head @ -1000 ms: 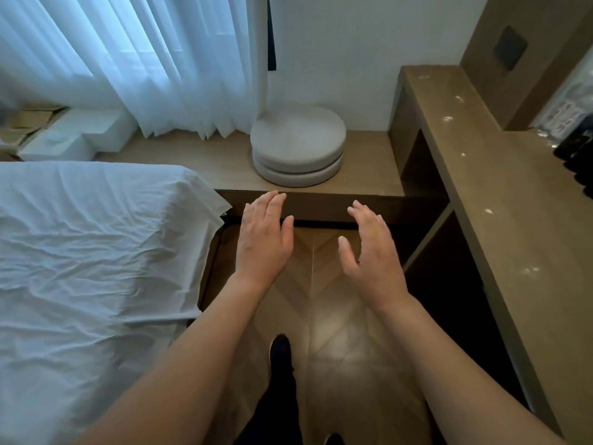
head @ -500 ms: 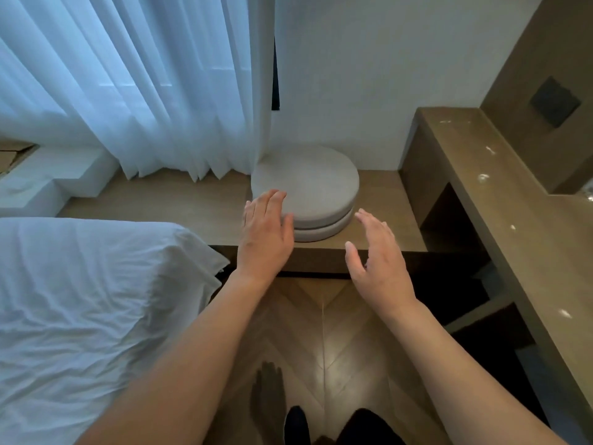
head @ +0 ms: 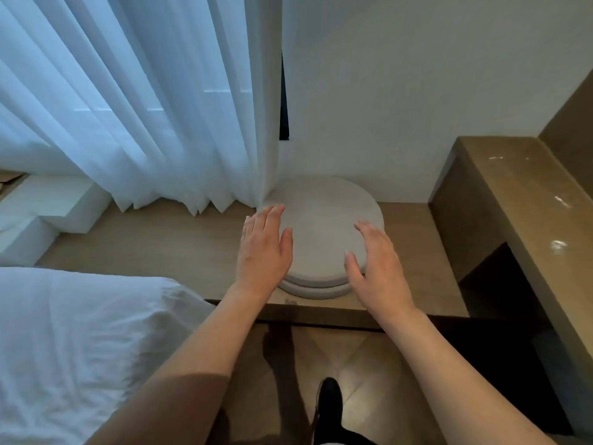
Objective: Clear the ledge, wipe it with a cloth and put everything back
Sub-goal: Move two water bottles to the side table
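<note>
Head view: two stacked round cushions (head: 324, 226) on ledge (head: 160, 245); both hands spread.

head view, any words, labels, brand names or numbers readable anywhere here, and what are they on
None: no readable text shows in this view.
The two stacked round cushions on the ledge are plain, with no tag showing.
The white boxes at the far left show blank faces.
The pale flecks on the side counter are marks or glints, not lettering.
The curtain, the bed sheet and the wall bear nothing.
</note>
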Demonstrator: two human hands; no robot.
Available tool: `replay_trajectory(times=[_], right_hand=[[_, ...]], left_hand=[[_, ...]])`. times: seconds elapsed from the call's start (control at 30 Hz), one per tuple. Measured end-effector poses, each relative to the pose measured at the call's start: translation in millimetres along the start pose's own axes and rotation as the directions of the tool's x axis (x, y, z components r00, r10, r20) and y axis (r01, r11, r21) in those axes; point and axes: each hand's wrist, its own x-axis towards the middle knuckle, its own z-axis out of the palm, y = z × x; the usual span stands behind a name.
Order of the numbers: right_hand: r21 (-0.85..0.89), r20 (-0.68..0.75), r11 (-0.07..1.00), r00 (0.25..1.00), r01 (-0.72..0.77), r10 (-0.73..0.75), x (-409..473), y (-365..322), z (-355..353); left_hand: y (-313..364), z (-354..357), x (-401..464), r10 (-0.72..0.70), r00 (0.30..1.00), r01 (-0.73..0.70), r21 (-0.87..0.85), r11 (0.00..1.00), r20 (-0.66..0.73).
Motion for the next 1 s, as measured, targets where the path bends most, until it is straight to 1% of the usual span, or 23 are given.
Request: replay_trajectory(times=[0.07,0.2,0.4,0.53,0.73,0.87,1.0], right_hand=[[0.009,0.013,1.0,1.0,0.018,-0.018,40.2,1.9,4.6],[0.008,0.031,1.0,0.999,0.028,-0.028,109.0,6.8,14.7],[-0.002,0.06,1.0,0.998,0.013,-0.013,191.8,20.2,42.0],[-0.009,0.042,1.0,0.999,-0.013,0.013,249.6,27.2,63.7],[-0.012,0.013,0.998,0.998,-0.061,0.061,317.7,29.3,91.1],[-0.018,-0.018,0.996,0.996,-0.083,0.083,342.9,34.5,97.4],[-0.037,-0.056,0.993,0.992,-0.113,0.111,357.2,47.6,90.4]], left_hand=[[-6.4,3.5,37.8,-0.014,1.0,0.014,0.012,1.0,-0.01],[-17.9,13.6,96.8,-0.062,0.997,0.062,-0.015,0.998,-0.037],[-51.2,39.5,163.3,-0.093,0.995,0.094,-0.015,0.995,0.039],[-80.2,58.8,220.8,-0.078,0.993,0.078,0.0,0.997,0.092],[-104.0,86.2,303.2,-0.026,0.986,0.035,-0.057,0.998,0.163],[-106.3,104.9,330.7,0.008,0.974,0.013,-0.091,0.996,0.225],[-105.6,121.3,344.6,0.043,0.963,-0.021,-0.082,0.996,0.267]])
